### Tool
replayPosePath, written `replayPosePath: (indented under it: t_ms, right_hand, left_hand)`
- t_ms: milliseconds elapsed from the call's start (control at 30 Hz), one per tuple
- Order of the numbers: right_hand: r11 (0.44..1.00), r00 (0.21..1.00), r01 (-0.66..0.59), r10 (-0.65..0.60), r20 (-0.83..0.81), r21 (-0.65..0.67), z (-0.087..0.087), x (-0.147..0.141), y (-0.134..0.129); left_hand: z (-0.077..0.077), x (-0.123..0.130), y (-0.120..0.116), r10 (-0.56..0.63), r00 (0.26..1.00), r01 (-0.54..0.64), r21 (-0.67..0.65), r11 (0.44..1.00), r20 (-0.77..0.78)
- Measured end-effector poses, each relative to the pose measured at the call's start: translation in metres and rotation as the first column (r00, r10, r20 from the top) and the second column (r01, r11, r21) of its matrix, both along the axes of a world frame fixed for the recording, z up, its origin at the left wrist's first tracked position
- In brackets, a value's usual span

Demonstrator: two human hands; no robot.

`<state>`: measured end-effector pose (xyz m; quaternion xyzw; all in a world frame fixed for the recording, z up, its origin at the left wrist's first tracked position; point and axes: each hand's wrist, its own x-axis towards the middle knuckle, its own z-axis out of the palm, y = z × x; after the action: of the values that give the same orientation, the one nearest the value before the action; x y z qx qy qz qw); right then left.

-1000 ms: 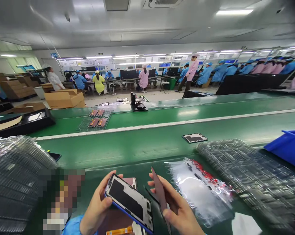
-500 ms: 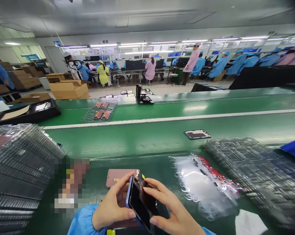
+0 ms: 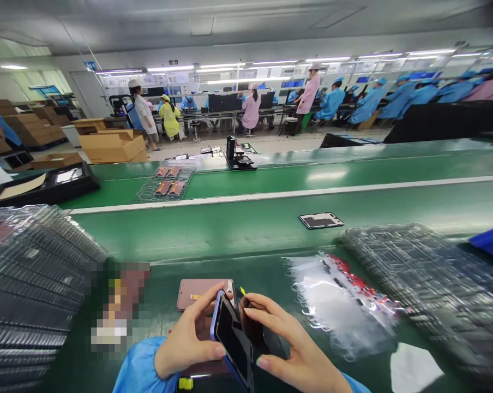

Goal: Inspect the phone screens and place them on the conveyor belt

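Note:
My left hand [image 3: 189, 344] grips a blue-framed phone [image 3: 231, 338] by its edges, thumb on the near side, the phone tilted up. My right hand [image 3: 291, 344] pinches a thin dark sheet [image 3: 252, 327] with a brownish sheen, held beside the phone's right edge; its lower part is hidden by the fingers. Behind the hands a pinkish-brown panel [image 3: 201, 292] with a yellow label lies on the green bench. Another such panel is partly hidden beneath the hands.
Stacked clear trays [image 3: 29, 284] stand left, more trays [image 3: 426, 284] right. Plastic strips with red tabs [image 3: 336, 305] and a white cloth [image 3: 414, 368] lie right of my hands. A phone part [image 3: 320, 220] rests on the green conveyor [image 3: 246, 232]. People sit and stand beyond.
The dark sheet has come slightly away from the phone, with my right hand a little further right. The phone part on the conveyor has shifted left. A person in white beyond has moved right.

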<state>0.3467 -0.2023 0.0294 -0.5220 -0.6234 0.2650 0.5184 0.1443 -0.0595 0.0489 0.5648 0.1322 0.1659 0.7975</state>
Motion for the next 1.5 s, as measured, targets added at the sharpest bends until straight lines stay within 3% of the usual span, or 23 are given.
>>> replayPosePath:
  t_ms: [200,533,1033,1500]
  right_hand:
    - [0.999,0.999,0.032,-0.032,0.007,0.002,-0.003,-0.009,0.003]
    - [0.996,0.977,0.075,-0.083,0.195,0.044,-0.015,-0.022,0.000]
    - [0.975,0.880,0.107,-0.183,0.439,0.192,-0.006,-0.026,0.003]
    - [0.965,0.863,0.062,-0.181,0.473,0.256,0.002,-0.029,0.004]
  left_hand:
    - [-0.008,0.005,-0.010,0.023,0.999,-0.021,-0.067,0.998,0.024]
    - [-0.010,0.012,-0.017,0.095,0.993,-0.088,-0.109,0.990,0.064]
    - [-0.012,0.012,-0.017,0.081,0.991,-0.074,-0.070,0.995,0.103]
    - [-0.006,0.009,-0.020,0.066,0.991,-0.060,-0.054,0.997,0.117]
